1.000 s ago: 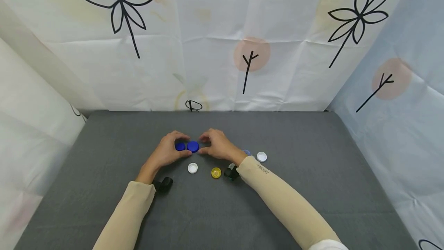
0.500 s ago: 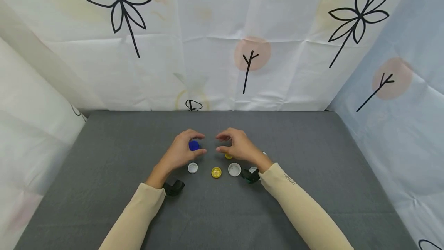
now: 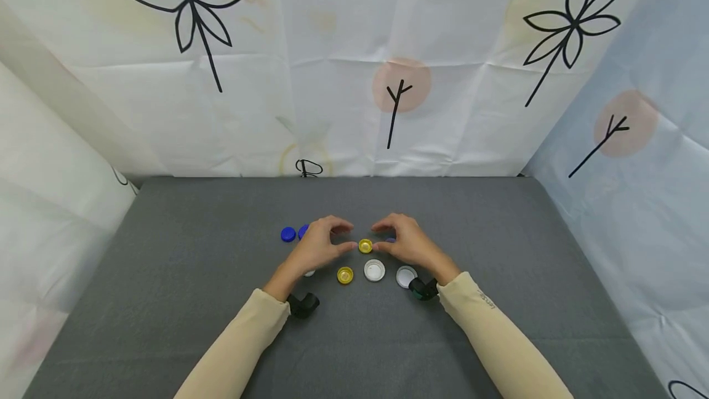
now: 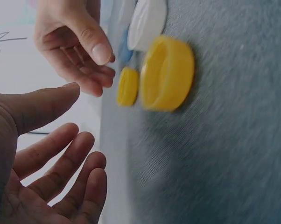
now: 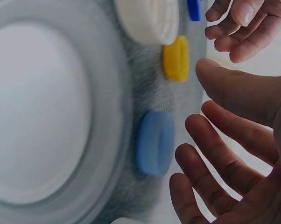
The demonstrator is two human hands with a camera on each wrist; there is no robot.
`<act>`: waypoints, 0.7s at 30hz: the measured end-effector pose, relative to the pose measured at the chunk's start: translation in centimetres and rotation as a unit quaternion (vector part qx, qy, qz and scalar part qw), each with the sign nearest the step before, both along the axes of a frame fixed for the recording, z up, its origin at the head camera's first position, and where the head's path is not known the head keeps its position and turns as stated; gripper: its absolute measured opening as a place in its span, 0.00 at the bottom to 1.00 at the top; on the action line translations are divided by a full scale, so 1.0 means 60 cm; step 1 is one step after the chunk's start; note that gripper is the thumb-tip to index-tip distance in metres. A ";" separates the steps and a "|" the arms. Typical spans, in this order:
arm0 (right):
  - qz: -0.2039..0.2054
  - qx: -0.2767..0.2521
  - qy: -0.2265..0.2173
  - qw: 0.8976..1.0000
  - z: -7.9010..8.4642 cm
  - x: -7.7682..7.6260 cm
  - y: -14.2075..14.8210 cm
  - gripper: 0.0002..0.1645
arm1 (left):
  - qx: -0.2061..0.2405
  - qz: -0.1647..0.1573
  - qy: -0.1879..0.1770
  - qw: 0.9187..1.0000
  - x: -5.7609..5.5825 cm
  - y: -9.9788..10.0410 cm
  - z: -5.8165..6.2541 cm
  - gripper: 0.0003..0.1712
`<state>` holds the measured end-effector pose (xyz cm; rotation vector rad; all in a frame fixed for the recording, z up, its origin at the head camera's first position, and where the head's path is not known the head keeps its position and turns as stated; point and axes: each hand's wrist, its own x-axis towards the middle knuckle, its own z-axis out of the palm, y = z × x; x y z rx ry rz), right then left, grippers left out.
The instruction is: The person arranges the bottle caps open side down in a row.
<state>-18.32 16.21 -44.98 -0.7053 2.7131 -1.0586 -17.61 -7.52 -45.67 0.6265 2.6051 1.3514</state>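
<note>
My left hand [image 3: 318, 244] hovers over the grey table with fingers spread in a loose curve, holding nothing. Facing it, my right hand [image 3: 410, 244] has the same loose curve and is empty too. Between the two sets of fingertips lies a small yellow bottle cap [image 3: 365, 245]. Nearer the front lie a second yellow cap [image 3: 345, 275] and a white cap [image 3: 374, 270]. A light blue cap [image 5: 156, 143] sits below my right hand in the right wrist view; the head view shows it mostly hidden by the fingers.
Two blue caps, one at the left [image 3: 288, 234] and one partly covered by my left hand [image 3: 303, 231], lie side by side. A white cap [image 3: 407, 276] is beside the right wrist camera; another white cap [image 3: 309, 274] peeks out by my left wrist. A patterned cloth [image 3: 343, 109] hangs behind.
Both hands have moved right, from around the blue caps to either side of the small yellow cap. The blue caps stay at the left, uncovered in part.
</note>
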 end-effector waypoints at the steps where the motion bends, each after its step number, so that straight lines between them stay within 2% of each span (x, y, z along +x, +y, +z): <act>1: 0.002 0.005 0.001 1.000 -0.001 0.000 0.001 0.21 | -0.002 0.000 -0.002 1.000 -0.001 0.004 -0.002 0.21; 11: 0.029 0.049 0.019 0.998 -0.012 -0.002 0.000 0.19 | -0.048 -0.001 -0.003 0.999 -0.006 0.030 -0.027 0.18; 21: 0.024 0.058 0.017 0.998 -0.012 0.001 -0.008 0.15 | -0.076 0.016 0.001 0.997 -0.006 0.040 -0.027 0.12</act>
